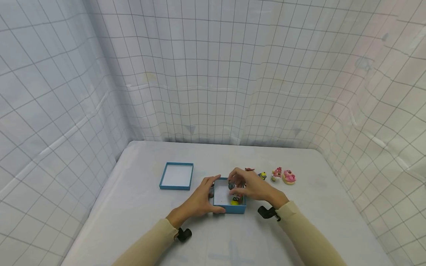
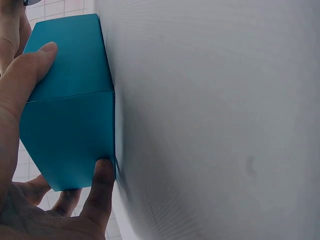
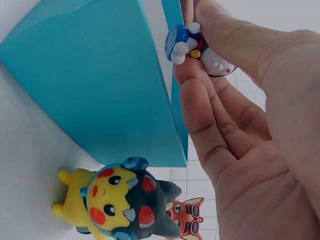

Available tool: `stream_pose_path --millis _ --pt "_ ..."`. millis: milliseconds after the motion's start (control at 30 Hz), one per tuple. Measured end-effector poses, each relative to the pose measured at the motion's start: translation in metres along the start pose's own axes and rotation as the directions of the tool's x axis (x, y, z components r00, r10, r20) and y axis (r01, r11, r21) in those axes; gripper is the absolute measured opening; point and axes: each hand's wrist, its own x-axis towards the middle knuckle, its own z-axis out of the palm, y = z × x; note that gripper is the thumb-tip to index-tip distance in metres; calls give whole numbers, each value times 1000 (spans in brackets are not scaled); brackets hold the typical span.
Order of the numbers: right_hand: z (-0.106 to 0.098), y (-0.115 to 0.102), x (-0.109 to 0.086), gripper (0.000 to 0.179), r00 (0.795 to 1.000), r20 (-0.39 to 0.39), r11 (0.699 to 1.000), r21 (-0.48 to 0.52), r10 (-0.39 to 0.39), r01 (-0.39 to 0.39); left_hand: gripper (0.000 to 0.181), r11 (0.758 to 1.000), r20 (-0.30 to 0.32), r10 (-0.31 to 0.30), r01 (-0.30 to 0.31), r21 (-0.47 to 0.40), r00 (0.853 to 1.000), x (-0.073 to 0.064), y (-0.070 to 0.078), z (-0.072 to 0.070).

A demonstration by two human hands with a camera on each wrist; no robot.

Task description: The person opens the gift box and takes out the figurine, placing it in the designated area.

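Observation:
On the white table stands an open blue box [image 1: 234, 209] with a white inside. My left hand [image 1: 198, 201] grips its left end; in the left wrist view the thumb lies on one blue wall and fingers spread along another. Over the box's right half, my right hand [image 1: 251, 186] pinches a small blue-and-white figurine [image 3: 181, 42] with a red collar and yellow bell, between thumb and fingers. Inside the box are a yellow figurine [image 1: 235, 201] and a reddish-brown one, partly hidden by the right hand.
A blue-edged white lid [image 1: 177, 176] lies to the left. Right of the box stand a yellow figurine with a black hood [image 3: 110, 200], a red fox-like figurine [image 3: 187, 217], a pink-and-red figurine [image 1: 277, 173] and a pink figurine on a ring [image 1: 289, 177].

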Motion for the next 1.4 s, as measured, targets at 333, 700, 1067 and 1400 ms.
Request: stream_pose_path --millis 333,700,1067,1400 --pt "-7 -1 -5 42 1000 -16 1000 8 11 -11 123 1000 1 -11 11 6 1000 0 0 0" --pt "-17 0 -11 43 999 -44 999 38 -28 30 123 1000 1 -21 21 -15 1000 0 1 0" --pt "-26 0 -20 45 996 -92 1000 -16 -6 4 124 1000 9 -21 21 -21 1000 -1 0 0" --pt "-32 3 -29 41 984 -176 997 -73 15 -28 124 999 9 -23 23 -31 1000 -1 0 1"
